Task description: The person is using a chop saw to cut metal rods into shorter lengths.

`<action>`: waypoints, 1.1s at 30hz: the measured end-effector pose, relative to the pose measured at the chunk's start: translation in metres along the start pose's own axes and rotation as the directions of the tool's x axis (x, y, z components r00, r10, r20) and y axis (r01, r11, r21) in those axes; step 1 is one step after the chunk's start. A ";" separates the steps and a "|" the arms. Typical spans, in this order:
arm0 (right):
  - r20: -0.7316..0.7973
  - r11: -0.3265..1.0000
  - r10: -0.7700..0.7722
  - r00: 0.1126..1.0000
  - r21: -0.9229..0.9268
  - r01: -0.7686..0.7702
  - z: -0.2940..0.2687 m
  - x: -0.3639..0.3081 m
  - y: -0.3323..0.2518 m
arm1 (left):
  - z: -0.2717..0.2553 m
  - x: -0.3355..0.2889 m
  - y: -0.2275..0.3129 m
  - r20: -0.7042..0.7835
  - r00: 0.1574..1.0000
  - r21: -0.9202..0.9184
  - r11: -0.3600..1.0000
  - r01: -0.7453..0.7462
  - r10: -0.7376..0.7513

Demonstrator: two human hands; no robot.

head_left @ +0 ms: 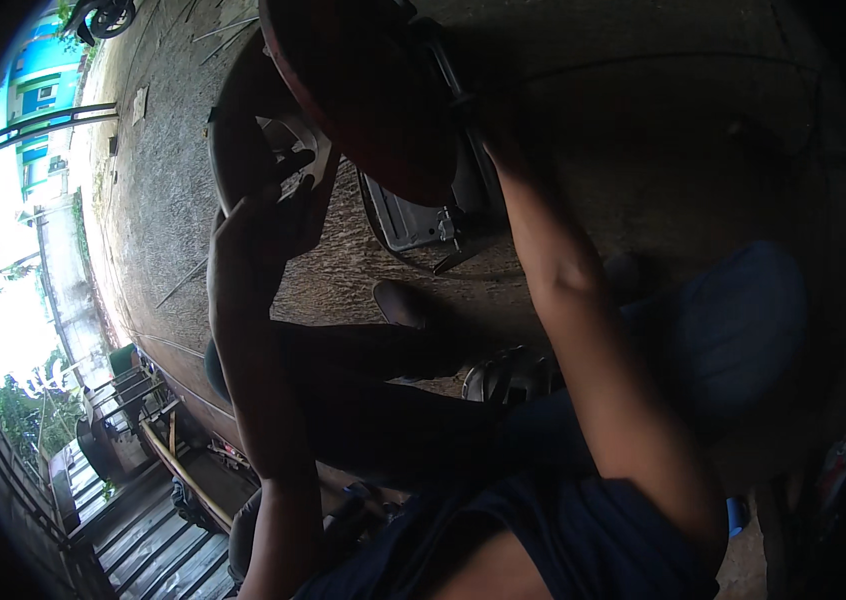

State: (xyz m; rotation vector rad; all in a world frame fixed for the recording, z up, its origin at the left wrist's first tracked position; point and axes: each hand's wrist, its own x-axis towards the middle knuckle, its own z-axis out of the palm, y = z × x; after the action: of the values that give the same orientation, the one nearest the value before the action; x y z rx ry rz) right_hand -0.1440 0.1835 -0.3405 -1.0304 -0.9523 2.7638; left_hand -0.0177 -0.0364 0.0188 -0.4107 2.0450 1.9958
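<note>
A large dark red round-edged part (pixel 373 110) stands in front of me at the top of the view, tilted. Below it lies a grey metal base (pixel 408 215) with a bolt-like fitting (pixel 446 228). My left hand (pixel 268 215) is beside the red part, at a curved dark rim (pixel 228 130) and a pale metal piece (pixel 318 150). Its fingers are bent and closed, but shadow hides exactly what they grip. My right hand (pixel 478 115) reaches up to the far side of the red part, near a dark bar (pixel 441 65). Its fingers are lost in darkness.
A dark cable (pixel 408 262) curves around the base on the rough floor (pixel 323 280). My shoe (pixel 400 302) is close to it. Thin rods (pixel 183 280) lie to the left. A metal frame and slatted panel (pixel 158 545) stand at lower left; a wheel (pixel 108 15) is at far left.
</note>
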 end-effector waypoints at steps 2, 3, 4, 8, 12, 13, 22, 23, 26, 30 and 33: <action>-0.002 1.000 -0.017 1.000 -0.001 0.017 -0.001 0.009 0.008 | -0.003 0.000 -0.002 -0.011 0.998 -0.125 0.991 0.054 -0.056; -0.007 1.000 -0.025 1.000 -0.003 0.025 -0.002 0.012 0.011 | -0.005 0.000 -0.002 -0.012 0.997 -0.184 0.980 0.078 -0.081; -0.011 0.999 -0.035 0.999 -0.004 0.035 -0.002 0.013 0.013 | -0.007 0.000 -0.002 -0.020 0.995 -0.198 0.976 0.088 -0.094; -0.024 0.998 -0.059 0.998 -0.015 0.058 0.000 0.019 0.021 | -0.011 -0.008 -0.002 -0.098 0.988 -0.174 0.979 0.101 -0.120; -0.024 0.996 -0.084 0.996 -0.039 0.083 -0.002 0.022 0.025 | -0.006 -0.011 0.000 -0.177 0.979 -0.156 0.985 0.074 -0.101; -0.022 0.996 -0.084 0.996 -0.046 0.083 -0.003 0.023 0.025 | -0.003 -0.009 0.000 -0.197 0.976 -0.152 0.986 0.064 -0.094; -0.043 0.986 -0.131 0.990 -0.109 0.126 -0.007 0.010 0.022 | 0.009 -0.007 -0.003 -0.261 0.964 -0.071 0.997 0.021 -0.039; -0.044 0.984 -0.139 0.989 -0.116 0.133 -0.008 0.008 0.022 | 0.004 -0.005 -0.003 -0.169 0.985 -0.070 0.998 0.000 -0.012; -0.055 0.974 -0.172 0.984 -0.161 0.161 -0.012 0.005 0.019 | -0.010 -0.003 -0.006 0.025 0.999 -0.104 0.994 -0.027 0.029; -0.086 0.910 -0.295 0.952 -0.329 0.252 -0.017 0.001 0.015 | -0.019 -0.002 -0.018 -0.006 1.000 -0.162 0.987 0.008 -0.009; -0.122 0.745 -0.472 0.873 -0.585 0.321 -0.024 -0.016 0.021 | -0.019 0.000 -0.020 0.034 0.998 -0.156 0.987 -0.041 0.047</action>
State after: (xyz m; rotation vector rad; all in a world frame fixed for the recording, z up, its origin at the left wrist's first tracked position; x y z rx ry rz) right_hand -0.1138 0.1758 -0.3571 -1.0456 -1.7384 1.9696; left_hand -0.0096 -0.0561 0.0004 -0.3588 1.8991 2.1806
